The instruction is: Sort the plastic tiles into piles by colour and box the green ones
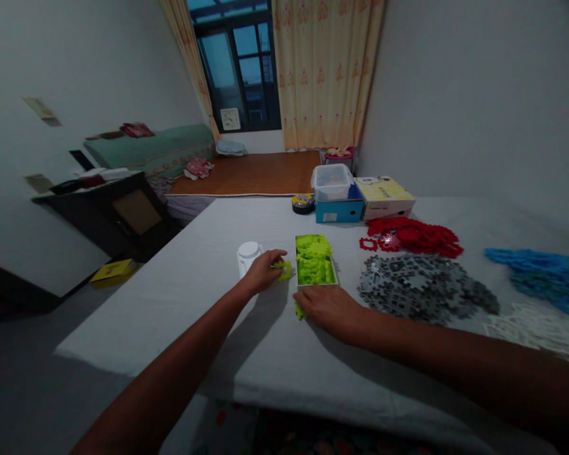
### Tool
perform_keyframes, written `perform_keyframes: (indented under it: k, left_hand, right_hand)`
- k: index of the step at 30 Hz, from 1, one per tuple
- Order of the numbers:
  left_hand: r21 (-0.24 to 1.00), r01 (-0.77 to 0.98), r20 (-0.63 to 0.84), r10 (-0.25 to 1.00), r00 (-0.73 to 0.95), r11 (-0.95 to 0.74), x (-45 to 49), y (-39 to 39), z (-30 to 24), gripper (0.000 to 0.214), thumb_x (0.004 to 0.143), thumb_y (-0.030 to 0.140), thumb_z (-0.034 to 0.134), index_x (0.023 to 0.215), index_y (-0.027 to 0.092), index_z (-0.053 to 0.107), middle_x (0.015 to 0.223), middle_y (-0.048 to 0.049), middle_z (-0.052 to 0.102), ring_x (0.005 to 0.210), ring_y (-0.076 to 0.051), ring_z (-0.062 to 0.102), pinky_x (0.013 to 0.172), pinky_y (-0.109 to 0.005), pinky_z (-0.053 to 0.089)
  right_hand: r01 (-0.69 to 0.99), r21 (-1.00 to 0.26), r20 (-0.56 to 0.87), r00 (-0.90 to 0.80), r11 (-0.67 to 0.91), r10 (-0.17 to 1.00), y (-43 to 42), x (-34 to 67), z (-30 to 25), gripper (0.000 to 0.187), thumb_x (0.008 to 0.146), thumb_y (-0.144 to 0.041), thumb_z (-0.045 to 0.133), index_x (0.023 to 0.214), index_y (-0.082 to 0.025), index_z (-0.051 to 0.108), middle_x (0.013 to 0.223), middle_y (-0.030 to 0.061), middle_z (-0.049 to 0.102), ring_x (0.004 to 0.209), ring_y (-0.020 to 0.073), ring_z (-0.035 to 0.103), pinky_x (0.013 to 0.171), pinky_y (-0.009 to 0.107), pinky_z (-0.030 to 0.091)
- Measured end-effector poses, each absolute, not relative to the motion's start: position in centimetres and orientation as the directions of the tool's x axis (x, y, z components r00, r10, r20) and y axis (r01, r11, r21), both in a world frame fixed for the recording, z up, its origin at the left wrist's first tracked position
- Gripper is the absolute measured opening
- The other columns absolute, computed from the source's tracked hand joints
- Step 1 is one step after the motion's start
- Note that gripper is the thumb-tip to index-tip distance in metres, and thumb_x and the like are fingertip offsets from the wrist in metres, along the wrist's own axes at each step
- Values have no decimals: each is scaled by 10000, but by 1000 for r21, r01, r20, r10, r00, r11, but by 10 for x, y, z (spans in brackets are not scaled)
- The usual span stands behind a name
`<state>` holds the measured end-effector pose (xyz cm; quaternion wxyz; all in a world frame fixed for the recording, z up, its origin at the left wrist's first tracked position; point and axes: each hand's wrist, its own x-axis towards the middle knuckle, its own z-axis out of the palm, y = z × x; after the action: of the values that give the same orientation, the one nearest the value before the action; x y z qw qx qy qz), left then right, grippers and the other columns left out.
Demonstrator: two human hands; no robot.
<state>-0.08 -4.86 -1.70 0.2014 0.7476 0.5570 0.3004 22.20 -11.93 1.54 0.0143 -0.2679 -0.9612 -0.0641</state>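
A narrow white box (336, 273) full of lime-green plastic building pieces (314, 259) lies on the cloth-covered table. Left of it, my left hand (264, 272) pinches a notched lime-green piece (285, 270) just above the cloth. At the box's near end is my right hand (327, 308), palm down, its fingers closed on another green piece (300, 311) that shows partly under the fingertips. A white lidded jar (249, 253) stands right behind my left hand, which hides part of it.
To the right spread piles of red pieces (412, 236), grey pieces (420, 284), blue pieces (545, 278) and white pieces (540, 328). Along the back stand a round tin (303, 203), a blue box (340, 212) bearing a clear plastic container (332, 181), and a yellow-white box (386, 197).
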Motion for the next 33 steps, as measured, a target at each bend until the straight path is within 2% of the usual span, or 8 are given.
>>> perform_keyframes:
  k: [6, 13, 15, 18, 20, 22, 30, 33]
  left_hand:
    - [667, 694, 221, 962, 162, -271, -5, -51, -2, 331, 729, 186, 611, 1045, 174, 708, 947, -61, 726, 834, -186, 672, 763, -282, 533]
    - [646, 705, 284, 949, 134, -293, -11, -56, 12, 333, 771, 347, 641, 1052, 190, 728, 893, -54, 729, 769, -180, 655, 718, -282, 520]
    - [660, 686, 305, 944, 128, -306, -14, -59, 16, 336, 778, 363, 635, 1049, 189, 729, 917, -62, 723, 805, -184, 651, 732, -284, 519]
    - [681, 664, 339, 937, 90, -310, -18, -63, 21, 332, 787, 366, 625, 1047, 188, 728, 907, -64, 710, 824, -187, 642, 748, -294, 517]
    - [693, 646, 357, 931, 77, -320, -20, -64, 24, 334, 800, 362, 614, 1058, 181, 724, 896, -66, 702, 827, -186, 637, 772, -306, 514]
    - [705, 627, 368, 927, 78, -333, -20, -64, 26, 338, 812, 356, 603, 1074, 176, 717, 900, -69, 693, 836, -187, 633, 786, -315, 513]
    - [726, 537, 435, 892, 126, -430, -13, -56, 29, 306, 832, 338, 590, 1068, 188, 713, 937, -67, 638, 872, -181, 615, 748, -296, 546]
    - [700, 541, 460, 874, 159, -467, -8, -53, 33, 277, 844, 318, 576, 1052, 199, 716, 950, -67, 623, 885, -177, 611, 753, -290, 550]
  right_hand:
    - [525, 164, 71, -851, 835, 521, -123, 218, 3, 151, 890, -232, 526, 991, -143, 595, 1010, 128, 624, 909, 255, 584, 686, 365, 474]
    - [402, 270, 181, -914, 875, 364, -126, 222, 10, 170, 905, -105, 460, 963, -112, 619, 798, 104, 650, 765, 214, 585, 692, 359, 419]
    - [461, 191, 289, -870, 867, 399, -115, 230, 24, 184, 911, -135, 481, 1029, -146, 621, 832, 88, 673, 786, 204, 601, 703, 339, 413]
    - [586, -87, 408, -717, 806, 566, -90, 240, 46, 237, 894, -187, 541, 1125, -184, 593, 935, 63, 706, 826, 172, 633, 711, 283, 422]
    - [618, -264, 394, -632, 741, 667, -74, 243, 56, 251, 886, -195, 557, 1136, -177, 572, 964, 50, 712, 817, 148, 648, 702, 248, 428]
    - [629, -324, 333, -623, 707, 707, -66, 242, 61, 190, 881, -193, 565, 1069, -173, 582, 942, 40, 714, 794, 141, 653, 692, 237, 425]
    - [727, -83, 200, -658, 682, 726, -72, 230, 67, 155, 922, -227, 509, 952, -186, 655, 867, 66, 696, 799, 175, 631, 685, 251, 388]
    - [709, -65, 170, -685, 702, 708, -72, 227, 65, 155, 907, -220, 529, 931, -195, 680, 854, 64, 697, 806, 179, 634, 674, 248, 384]
